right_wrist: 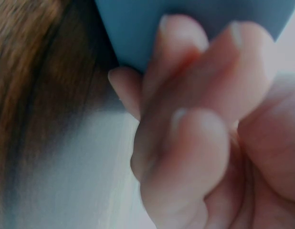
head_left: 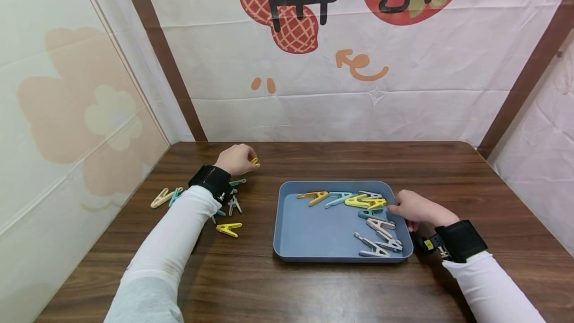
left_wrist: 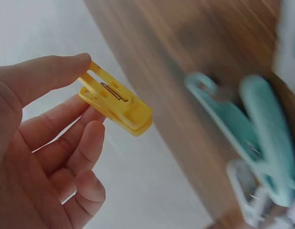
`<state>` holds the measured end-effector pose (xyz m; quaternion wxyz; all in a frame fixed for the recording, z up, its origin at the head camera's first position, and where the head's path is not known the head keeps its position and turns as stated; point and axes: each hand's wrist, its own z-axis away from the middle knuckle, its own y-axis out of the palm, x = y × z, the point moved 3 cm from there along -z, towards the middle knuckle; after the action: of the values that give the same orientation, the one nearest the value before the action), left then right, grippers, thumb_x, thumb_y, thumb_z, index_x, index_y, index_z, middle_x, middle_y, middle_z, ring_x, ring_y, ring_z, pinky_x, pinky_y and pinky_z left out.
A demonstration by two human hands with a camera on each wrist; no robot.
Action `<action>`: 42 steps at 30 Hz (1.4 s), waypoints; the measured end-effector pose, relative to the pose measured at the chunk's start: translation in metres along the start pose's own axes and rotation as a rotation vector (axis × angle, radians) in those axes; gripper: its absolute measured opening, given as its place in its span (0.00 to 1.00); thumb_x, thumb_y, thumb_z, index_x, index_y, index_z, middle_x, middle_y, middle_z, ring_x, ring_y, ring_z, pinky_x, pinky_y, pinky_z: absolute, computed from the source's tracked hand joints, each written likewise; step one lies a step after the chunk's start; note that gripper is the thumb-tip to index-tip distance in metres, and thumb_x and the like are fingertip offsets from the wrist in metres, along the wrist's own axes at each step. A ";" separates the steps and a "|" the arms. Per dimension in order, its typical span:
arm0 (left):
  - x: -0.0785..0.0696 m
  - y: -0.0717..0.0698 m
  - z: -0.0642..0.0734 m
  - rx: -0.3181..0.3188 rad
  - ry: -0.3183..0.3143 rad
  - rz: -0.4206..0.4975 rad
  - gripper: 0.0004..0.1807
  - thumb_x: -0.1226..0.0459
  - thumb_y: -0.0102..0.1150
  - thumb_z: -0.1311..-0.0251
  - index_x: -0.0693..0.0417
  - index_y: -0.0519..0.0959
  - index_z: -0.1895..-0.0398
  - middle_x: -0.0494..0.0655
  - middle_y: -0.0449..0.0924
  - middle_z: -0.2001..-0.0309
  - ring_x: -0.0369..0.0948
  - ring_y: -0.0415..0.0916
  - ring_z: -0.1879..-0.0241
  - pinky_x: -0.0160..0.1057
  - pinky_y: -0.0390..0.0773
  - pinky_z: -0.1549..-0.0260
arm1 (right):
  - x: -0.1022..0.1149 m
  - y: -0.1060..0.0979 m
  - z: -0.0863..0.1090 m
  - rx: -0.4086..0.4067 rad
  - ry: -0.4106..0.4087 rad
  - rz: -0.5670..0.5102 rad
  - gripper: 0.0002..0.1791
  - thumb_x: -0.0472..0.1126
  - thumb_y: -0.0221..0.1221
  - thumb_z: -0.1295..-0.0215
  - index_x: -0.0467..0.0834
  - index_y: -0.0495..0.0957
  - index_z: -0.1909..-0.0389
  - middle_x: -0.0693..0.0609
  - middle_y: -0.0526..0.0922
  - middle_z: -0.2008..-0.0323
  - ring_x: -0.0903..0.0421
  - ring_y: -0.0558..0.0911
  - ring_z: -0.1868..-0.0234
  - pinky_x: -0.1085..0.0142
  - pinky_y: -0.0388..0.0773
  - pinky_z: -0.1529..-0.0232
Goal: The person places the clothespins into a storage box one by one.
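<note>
My left hand (head_left: pixel 236 160) pinches a yellow clothespin (left_wrist: pixel 116 100) between thumb and fingers, above the far left of the table. Its handle end is at the fingertips and its closed tip points away from the palm. Below in the left wrist view lies a blurred teal clothespin (left_wrist: pixel 252 138). My right hand (head_left: pixel 421 208) grips the right rim of a blue-grey tray (head_left: pixel 314 233), thumb over the edge and curled fingers against the outer wall (right_wrist: pixel 133 28). Inside the tray, yellow, teal and grey clothespins lie along the back and right side, among them an orange-yellow clothespin (head_left: pixel 315 196).
Left of the tray, another yellow clothespin (head_left: pixel 228 229) lies on the wooden table (head_left: pixel 242 283). A grey clothespin (head_left: pixel 233 204) and several teal ones lie partly under my left forearm. Farther left is a cream clothespin (head_left: pixel 161 198). A printed cloth (head_left: pixel 314 113) hangs behind the table.
</note>
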<state>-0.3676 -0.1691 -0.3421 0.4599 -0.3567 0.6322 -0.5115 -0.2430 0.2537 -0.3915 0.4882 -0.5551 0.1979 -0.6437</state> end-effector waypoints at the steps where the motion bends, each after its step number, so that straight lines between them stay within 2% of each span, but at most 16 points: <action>1: -0.007 -0.002 0.001 -0.006 0.021 -0.006 0.14 0.57 0.66 0.41 0.58 0.83 0.59 0.48 0.81 0.66 0.44 0.76 0.67 0.45 0.74 0.66 | 0.000 0.000 0.000 0.000 0.006 -0.003 0.14 0.38 0.54 0.30 0.40 0.74 0.77 0.52 0.73 0.90 0.62 0.73 0.90 0.68 0.74 0.84; 5: -0.039 -0.009 0.005 -0.014 0.094 -0.013 0.15 0.56 0.65 0.40 0.57 0.82 0.56 0.49 0.80 0.63 0.45 0.76 0.63 0.46 0.75 0.62 | -0.001 0.000 -0.001 0.001 0.018 -0.006 0.14 0.39 0.53 0.30 0.39 0.75 0.76 0.52 0.73 0.90 0.62 0.73 0.90 0.68 0.74 0.84; 9: -0.070 -0.011 0.010 -0.031 0.197 -0.011 0.13 0.56 0.65 0.40 0.54 0.81 0.58 0.46 0.80 0.64 0.42 0.75 0.66 0.43 0.75 0.65 | 0.000 0.001 0.001 -0.001 0.011 -0.003 0.14 0.39 0.54 0.30 0.39 0.74 0.77 0.52 0.72 0.90 0.62 0.73 0.90 0.68 0.74 0.84; 13: -0.103 -0.013 0.022 -0.034 0.311 -0.022 0.13 0.55 0.65 0.40 0.52 0.81 0.58 0.43 0.79 0.65 0.39 0.73 0.68 0.39 0.73 0.68 | 0.001 0.000 0.001 -0.005 0.003 -0.001 0.14 0.38 0.54 0.30 0.39 0.74 0.77 0.52 0.72 0.90 0.62 0.73 0.90 0.68 0.74 0.85; 16: -0.124 -0.011 0.030 -0.012 0.385 -0.056 0.13 0.55 0.66 0.41 0.51 0.81 0.57 0.41 0.79 0.65 0.37 0.73 0.67 0.37 0.73 0.68 | 0.001 0.000 0.002 -0.004 0.001 -0.004 0.14 0.38 0.54 0.30 0.39 0.74 0.77 0.52 0.72 0.90 0.62 0.73 0.90 0.68 0.74 0.85; 19: -0.138 -0.006 0.037 0.041 0.440 -0.083 0.12 0.56 0.67 0.42 0.52 0.82 0.59 0.41 0.80 0.66 0.37 0.73 0.68 0.36 0.73 0.68 | 0.001 0.000 0.002 0.001 -0.004 -0.009 0.15 0.38 0.53 0.29 0.39 0.74 0.78 0.53 0.73 0.90 0.62 0.73 0.90 0.68 0.74 0.85; 22: -0.146 0.000 0.041 0.102 0.465 -0.106 0.11 0.58 0.69 0.44 0.52 0.83 0.62 0.41 0.80 0.69 0.37 0.72 0.70 0.36 0.73 0.70 | 0.001 -0.001 0.001 0.001 -0.012 -0.013 0.16 0.38 0.52 0.29 0.40 0.74 0.79 0.53 0.72 0.91 0.62 0.72 0.91 0.68 0.73 0.85; 26: -0.148 0.012 0.043 0.154 0.490 -0.169 0.09 0.59 0.70 0.46 0.51 0.84 0.63 0.42 0.80 0.70 0.37 0.71 0.71 0.35 0.73 0.70 | 0.001 -0.001 0.001 0.001 -0.019 -0.013 0.17 0.38 0.52 0.29 0.40 0.73 0.80 0.53 0.72 0.91 0.62 0.72 0.91 0.68 0.73 0.86; 30: -0.146 0.025 0.042 0.171 0.520 -0.230 0.08 0.60 0.71 0.47 0.50 0.85 0.66 0.40 0.80 0.70 0.36 0.71 0.71 0.34 0.73 0.70 | 0.000 -0.001 0.001 0.003 -0.014 -0.016 0.17 0.38 0.52 0.29 0.41 0.72 0.81 0.53 0.72 0.91 0.63 0.72 0.91 0.68 0.73 0.85; 35: -0.146 0.034 0.041 0.179 0.540 -0.297 0.08 0.59 0.73 0.49 0.50 0.84 0.68 0.39 0.78 0.72 0.35 0.71 0.73 0.35 0.73 0.72 | 0.000 -0.001 0.001 -0.005 -0.009 -0.014 0.17 0.38 0.52 0.29 0.41 0.73 0.81 0.54 0.72 0.92 0.63 0.72 0.91 0.69 0.73 0.86; 42: -0.147 0.046 0.035 0.176 0.533 -0.412 0.09 0.57 0.74 0.49 0.48 0.82 0.74 0.37 0.77 0.75 0.34 0.69 0.76 0.34 0.72 0.75 | -0.001 -0.001 -0.001 -0.005 -0.008 -0.003 0.17 0.38 0.52 0.29 0.41 0.72 0.81 0.54 0.72 0.91 0.63 0.72 0.91 0.69 0.72 0.86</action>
<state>-0.2865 -0.0348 -0.3571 0.1948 -0.2898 0.5982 -0.7212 -0.2438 0.2544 -0.3915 0.4863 -0.5592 0.1968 -0.6419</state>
